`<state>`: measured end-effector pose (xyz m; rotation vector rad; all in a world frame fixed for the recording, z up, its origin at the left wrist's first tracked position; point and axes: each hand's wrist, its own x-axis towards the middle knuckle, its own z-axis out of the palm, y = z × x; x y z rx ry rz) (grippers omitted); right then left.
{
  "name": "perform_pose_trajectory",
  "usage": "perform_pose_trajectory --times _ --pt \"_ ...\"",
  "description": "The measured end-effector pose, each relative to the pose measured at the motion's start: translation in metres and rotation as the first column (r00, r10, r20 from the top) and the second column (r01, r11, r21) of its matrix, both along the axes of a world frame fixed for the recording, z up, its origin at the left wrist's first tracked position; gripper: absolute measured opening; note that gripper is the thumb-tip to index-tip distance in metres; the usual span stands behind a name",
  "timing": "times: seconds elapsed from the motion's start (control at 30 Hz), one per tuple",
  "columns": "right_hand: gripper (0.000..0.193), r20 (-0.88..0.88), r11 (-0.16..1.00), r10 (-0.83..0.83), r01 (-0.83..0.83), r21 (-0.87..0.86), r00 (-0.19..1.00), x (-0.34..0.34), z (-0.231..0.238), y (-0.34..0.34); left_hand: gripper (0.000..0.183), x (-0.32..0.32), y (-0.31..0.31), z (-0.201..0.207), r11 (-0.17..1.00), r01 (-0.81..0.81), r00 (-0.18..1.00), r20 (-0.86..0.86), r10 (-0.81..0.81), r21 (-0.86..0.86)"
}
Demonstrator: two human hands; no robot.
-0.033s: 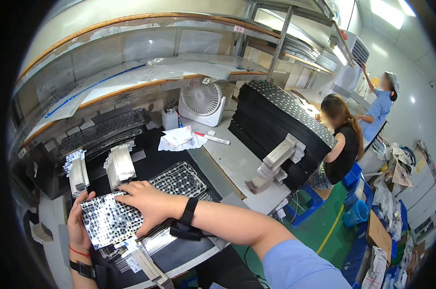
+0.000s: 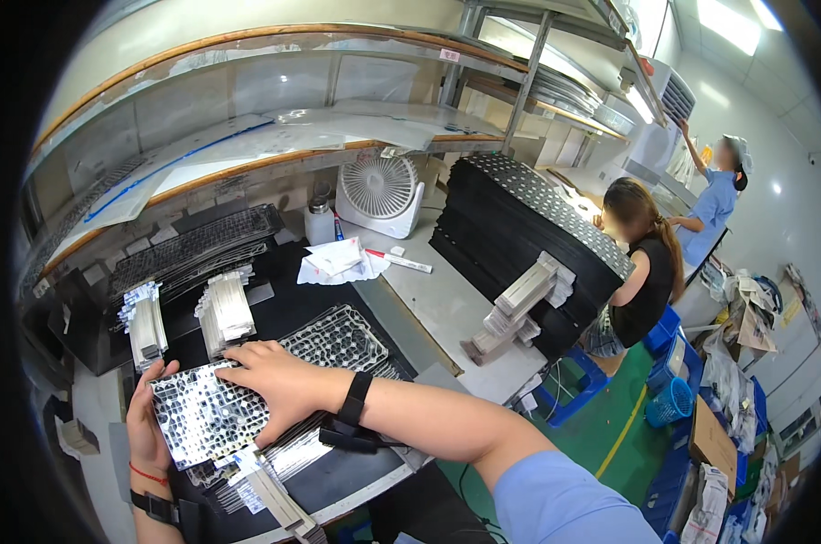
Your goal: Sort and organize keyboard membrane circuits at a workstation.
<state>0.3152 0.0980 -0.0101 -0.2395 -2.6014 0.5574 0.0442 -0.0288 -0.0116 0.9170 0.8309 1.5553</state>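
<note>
Head view, perforated sheet [image 2: 207, 412] lengthwise left-right

Left hand [image 2: 148, 417] at lower left of the frame, upright, fingers curled around an edge, thumb up, red string and dark band at the wrist. Right hand [image 2: 279, 381] left of centre, palm down, fingers spread flat, pointing left. Right forearm bare, stretched from lower right, black wristband, blue sleeve at the shoulder.
</note>
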Motion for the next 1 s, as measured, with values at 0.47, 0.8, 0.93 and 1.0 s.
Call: perform_pose_trajectory --times 0.47,0.8,0.93,1.0 --pt "0.113 0.028 1.000 -0.007 0.007 -0.001 1.000 0.0014 0.0034 -0.0002 0.051 -0.0003 0.0007 -0.0001 1.000 0.015 1.000 0.009 -0.015 0.000" --pt "0.112 0.044 1.000 -0.017 0.016 0.003 0.999 0.0013 0.0044 -0.0002 0.051 -0.0011 0.0003 -0.0008 1.000 0.016 1.000 0.012 -0.016 0.004" --pt "0.113 0.031 1.000 -0.007 0.008 -0.003 1.000 0.0010 0.0022 -0.0007 0.051 -0.0018 0.0007 -0.0028 1.000 0.006 1.000 0.020 -0.006 0.005" --pt "0.113 0.044 1.000 -0.016 0.015 0.010 0.999 0.0012 0.0039 0.0003 0.051 -0.0012 0.0008 -0.0018 1.000 0.008 1.000 0.017 -0.008 0.002"
